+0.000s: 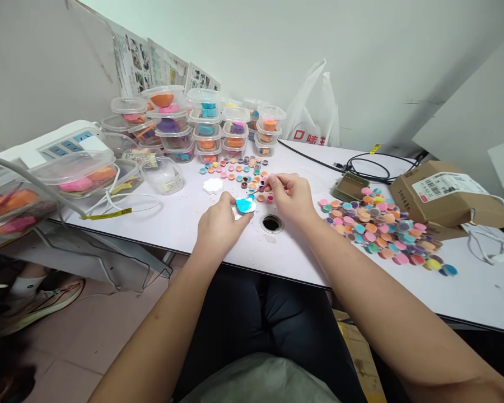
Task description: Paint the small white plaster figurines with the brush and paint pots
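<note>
The blue disc (244, 206), partly white, sits pinched in the left hand (219, 223); the right hand (293, 196), beside it, grips a thin stick (260, 191), probably a brush. Keeping the disc steady and the strokes light should serve best. Beyond the hands, small coloured pots (231, 169) dot the bench (185, 219).

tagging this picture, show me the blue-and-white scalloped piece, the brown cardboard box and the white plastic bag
Blue-and-white scalloped piece (245, 206): head view, its blue face
Brown cardboard box (432, 211): head view, its brown side
White plastic bag (311, 116): head view, its front
</note>
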The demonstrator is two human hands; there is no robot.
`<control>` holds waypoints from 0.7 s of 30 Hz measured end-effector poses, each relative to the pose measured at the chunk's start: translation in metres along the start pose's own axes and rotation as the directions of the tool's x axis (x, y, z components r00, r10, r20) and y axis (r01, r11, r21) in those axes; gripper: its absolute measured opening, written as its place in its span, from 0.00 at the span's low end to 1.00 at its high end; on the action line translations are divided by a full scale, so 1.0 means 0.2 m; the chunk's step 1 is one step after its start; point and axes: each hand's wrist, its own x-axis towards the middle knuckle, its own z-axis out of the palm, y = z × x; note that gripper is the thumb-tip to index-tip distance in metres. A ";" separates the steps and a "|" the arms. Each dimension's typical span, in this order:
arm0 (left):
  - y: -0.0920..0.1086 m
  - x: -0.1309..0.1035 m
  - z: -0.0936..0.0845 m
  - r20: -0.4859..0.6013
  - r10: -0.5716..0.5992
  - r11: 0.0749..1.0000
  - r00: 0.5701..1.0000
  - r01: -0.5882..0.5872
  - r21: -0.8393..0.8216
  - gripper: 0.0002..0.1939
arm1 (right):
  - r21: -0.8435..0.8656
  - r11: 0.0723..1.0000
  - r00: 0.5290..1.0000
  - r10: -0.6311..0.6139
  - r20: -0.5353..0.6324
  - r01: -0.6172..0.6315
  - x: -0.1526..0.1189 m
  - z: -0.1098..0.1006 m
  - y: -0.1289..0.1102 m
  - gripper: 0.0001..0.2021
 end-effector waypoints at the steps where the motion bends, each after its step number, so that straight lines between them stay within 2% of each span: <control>1: 0.00 0.00 0.00 0.002 -0.005 1.000 1.000 0.005 0.000 0.21 | -0.064 0.997 0.999 -0.045 0.002 0.045 0.00 0.01 0.00 0.17; 4: 0.00 0.00 0.00 0.002 -0.003 1.000 1.000 0.003 0.005 0.22 | -0.245 0.958 0.988 -0.147 0.040 0.152 0.03 0.05 0.02 0.14; 8: -0.01 0.00 0.01 -0.001 0.021 1.000 1.000 -0.021 0.006 0.22 | -0.384 0.888 0.965 -0.199 0.174 0.252 0.05 0.08 0.03 0.15; 13: -0.01 0.00 0.01 -0.007 0.027 1.000 1.000 -0.027 0.013 0.22 | -0.312 0.916 0.960 -0.196 0.201 0.252 0.05 0.10 0.02 0.15; 17: 0.00 0.00 0.00 0.011 0.019 1.000 1.000 -0.019 0.016 0.22 | -0.357 0.911 0.973 -0.156 0.168 0.208 0.06 0.10 0.02 0.15; 21: -0.01 0.00 0.01 0.009 0.023 1.000 1.000 -0.023 0.018 0.22 | -0.353 0.905 0.967 -0.185 0.176 0.238 0.06 0.09 0.03 0.15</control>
